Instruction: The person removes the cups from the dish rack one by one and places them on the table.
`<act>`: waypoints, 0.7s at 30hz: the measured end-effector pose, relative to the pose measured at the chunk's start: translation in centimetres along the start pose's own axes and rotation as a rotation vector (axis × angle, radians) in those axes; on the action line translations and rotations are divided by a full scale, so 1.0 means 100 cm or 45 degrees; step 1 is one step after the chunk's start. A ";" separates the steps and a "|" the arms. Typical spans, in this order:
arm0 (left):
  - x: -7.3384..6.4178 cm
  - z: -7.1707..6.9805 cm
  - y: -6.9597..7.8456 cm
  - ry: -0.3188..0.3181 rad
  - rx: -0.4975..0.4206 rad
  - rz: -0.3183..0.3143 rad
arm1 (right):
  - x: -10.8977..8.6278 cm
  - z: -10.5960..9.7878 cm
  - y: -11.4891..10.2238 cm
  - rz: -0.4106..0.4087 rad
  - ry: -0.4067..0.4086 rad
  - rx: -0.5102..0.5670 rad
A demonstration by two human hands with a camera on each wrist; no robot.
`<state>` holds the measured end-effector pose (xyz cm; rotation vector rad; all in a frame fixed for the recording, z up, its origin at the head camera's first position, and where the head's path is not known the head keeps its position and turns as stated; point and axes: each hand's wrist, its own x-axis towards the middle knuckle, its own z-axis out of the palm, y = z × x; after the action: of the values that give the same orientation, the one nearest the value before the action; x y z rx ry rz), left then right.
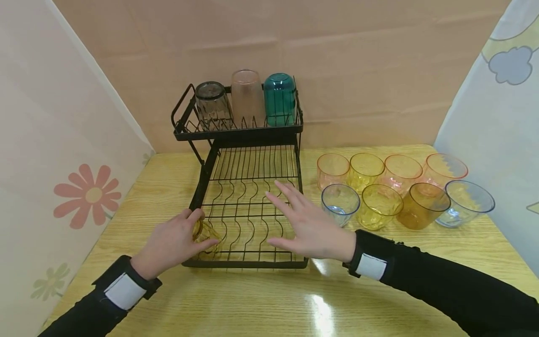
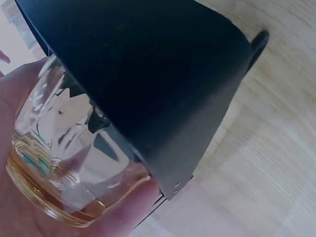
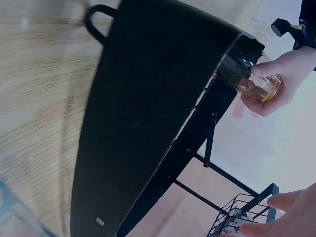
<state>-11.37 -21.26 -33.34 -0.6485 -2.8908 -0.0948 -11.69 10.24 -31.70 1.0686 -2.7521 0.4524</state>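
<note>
My left hand [image 1: 170,244] grips a clear, amber-tinted glass [image 1: 209,238] at the front left corner of the black dish rack [image 1: 246,265]. In the left wrist view the faceted glass [image 2: 74,153] sits between thumb and fingers, its amber bottom edge toward the palm and its other end at the rack's dark side wall. Over the right part of the rack's lower tier, my right hand [image 1: 309,224] is spread with nothing in it. On the upper tier stand a grey glass [image 1: 214,105], a pale pink glass [image 1: 247,99] and a teal glass [image 1: 280,99], bottoms up.
Right of the rack, several tinted bowl-like cups stand in two rows, among them a blue-rimmed cup [image 1: 340,204], a yellow cup [image 1: 380,207] and an amber cup [image 1: 423,206]. Patterned panels [image 1: 84,140] flank the wooden table [image 1: 236,304]; a plain backdrop [image 1: 370,70] hangs behind.
</note>
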 end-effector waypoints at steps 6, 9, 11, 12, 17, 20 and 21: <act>0.001 -0.002 0.001 0.001 -0.072 -0.022 | 0.013 0.004 -0.005 0.006 -0.033 0.078; 0.001 -0.004 0.000 0.009 -0.142 -0.053 | 0.018 0.005 -0.007 0.023 -0.048 0.139; 0.002 -0.007 0.000 0.036 -0.209 -0.066 | 0.021 0.005 -0.009 0.048 -0.061 0.188; 0.002 -0.009 -0.001 0.054 -0.240 -0.070 | 0.023 0.005 -0.010 0.063 -0.066 0.211; 0.009 -0.017 -0.003 0.162 -0.365 -0.046 | 0.029 0.005 -0.014 0.125 -0.087 0.318; 0.014 -0.021 -0.004 0.207 -0.431 -0.045 | 0.034 0.005 -0.015 0.153 -0.083 0.387; 0.016 -0.023 -0.003 0.218 -0.454 -0.051 | 0.036 0.004 -0.016 0.161 -0.077 0.410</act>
<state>-12.57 -21.10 -30.82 -0.6023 -2.7405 -0.6493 -13.26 6.74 -30.85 0.9862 -2.8769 0.9216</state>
